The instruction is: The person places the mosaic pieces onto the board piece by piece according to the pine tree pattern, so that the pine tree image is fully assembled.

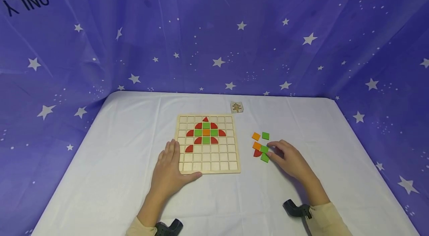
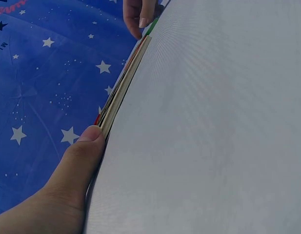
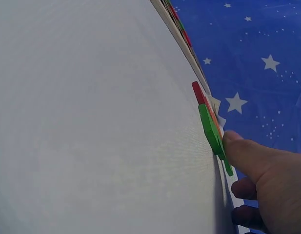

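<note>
A square wooden grid board (image 1: 210, 172) lies on the table in the head view, bearing red, green and orange tiles in a symmetrical pattern. My left hand (image 1: 168, 172) rests along its left side, fingers straight, the thumb lying at the near edge. In the left wrist view the thumb (image 2: 77, 153) touches the board's rim. My right hand (image 1: 289, 159) pinches a green square tile (image 1: 264, 149) between thumb and index finger. Around that tile lie orange squares (image 1: 256, 136), more green squares (image 1: 265, 136) and a red quarter-round tile (image 1: 257, 153), partly covered.
A small clear piece with a brown tree-like pattern (image 1: 237, 107) lies behind the board. White cloth (image 1: 134, 143) covers the table, and a purple curtain with stars (image 1: 218, 42) hangs behind and at both sides. Dark camera mounts (image 1: 296, 209) sit on both wrists.
</note>
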`<state>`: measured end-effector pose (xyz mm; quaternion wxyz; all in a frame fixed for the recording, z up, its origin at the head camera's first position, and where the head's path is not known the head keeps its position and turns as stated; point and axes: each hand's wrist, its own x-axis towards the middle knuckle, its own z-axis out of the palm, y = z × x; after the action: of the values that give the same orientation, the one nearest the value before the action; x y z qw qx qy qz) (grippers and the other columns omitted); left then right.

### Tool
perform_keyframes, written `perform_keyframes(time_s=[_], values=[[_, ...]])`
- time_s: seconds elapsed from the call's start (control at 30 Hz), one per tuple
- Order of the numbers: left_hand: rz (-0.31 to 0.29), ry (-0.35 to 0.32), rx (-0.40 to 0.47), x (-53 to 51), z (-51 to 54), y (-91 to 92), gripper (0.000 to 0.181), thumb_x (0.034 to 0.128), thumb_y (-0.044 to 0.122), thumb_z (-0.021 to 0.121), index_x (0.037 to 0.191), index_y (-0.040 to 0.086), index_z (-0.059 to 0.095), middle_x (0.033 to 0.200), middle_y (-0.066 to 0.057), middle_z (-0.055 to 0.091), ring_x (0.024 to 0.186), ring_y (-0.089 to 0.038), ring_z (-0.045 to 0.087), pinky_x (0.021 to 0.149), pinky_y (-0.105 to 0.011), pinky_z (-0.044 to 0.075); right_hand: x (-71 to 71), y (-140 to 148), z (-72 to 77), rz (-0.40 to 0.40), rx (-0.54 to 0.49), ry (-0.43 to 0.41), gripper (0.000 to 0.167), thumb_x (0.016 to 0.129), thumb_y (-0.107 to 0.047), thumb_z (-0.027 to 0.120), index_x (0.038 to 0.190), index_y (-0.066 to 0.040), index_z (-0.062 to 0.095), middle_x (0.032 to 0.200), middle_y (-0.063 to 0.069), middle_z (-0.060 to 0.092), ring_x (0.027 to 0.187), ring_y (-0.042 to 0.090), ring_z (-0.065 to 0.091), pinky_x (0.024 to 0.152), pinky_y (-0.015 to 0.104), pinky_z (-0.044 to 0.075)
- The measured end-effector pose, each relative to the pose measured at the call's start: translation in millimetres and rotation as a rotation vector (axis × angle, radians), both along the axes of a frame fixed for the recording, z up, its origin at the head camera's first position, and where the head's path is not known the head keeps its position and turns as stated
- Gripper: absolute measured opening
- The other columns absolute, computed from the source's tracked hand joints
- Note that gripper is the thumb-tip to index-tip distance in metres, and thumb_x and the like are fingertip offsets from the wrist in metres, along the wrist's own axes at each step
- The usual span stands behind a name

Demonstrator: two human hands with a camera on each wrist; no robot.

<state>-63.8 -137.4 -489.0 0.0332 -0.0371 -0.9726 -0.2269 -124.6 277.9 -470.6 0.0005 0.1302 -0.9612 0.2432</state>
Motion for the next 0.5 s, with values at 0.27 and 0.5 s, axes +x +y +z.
perform_keyframes(time_s=[0.27,0.5], values=[[0.004,0.001,0.001,-0.4,-0.9,-0.2,0.138,0.0629,0.092,0.059,0.158,0.000,0.017,0.167,-0.016,0.013,0.155,-0.033,0.012,0.125,-0.050,0.017,-5.9,-2.7,-0.5,-0.018,-0.009,-0.015,0.030,0.093,-0.027,0.071,0.121,-0.016,0.068,0.092,-0.005,0.061,0.084,0.012,0.053,0.073,0.027,0.049],[0.005,0.003,-0.001,-0.6,-2.6,-0.2,0.139,0.0622,0.092,0.059,0.158,0.001,0.016,0.167,-0.016,0.013,0.155,-0.033,0.011,0.125,-0.050,0.017,-9.2,-3.1,-1.1,-0.020,-0.018,-0.010,0.029,0.095,-0.025,0.067,0.123,-0.016,0.068,0.093,-0.005,0.063,0.083,0.012,0.053,0.072,0.028,0.047]])
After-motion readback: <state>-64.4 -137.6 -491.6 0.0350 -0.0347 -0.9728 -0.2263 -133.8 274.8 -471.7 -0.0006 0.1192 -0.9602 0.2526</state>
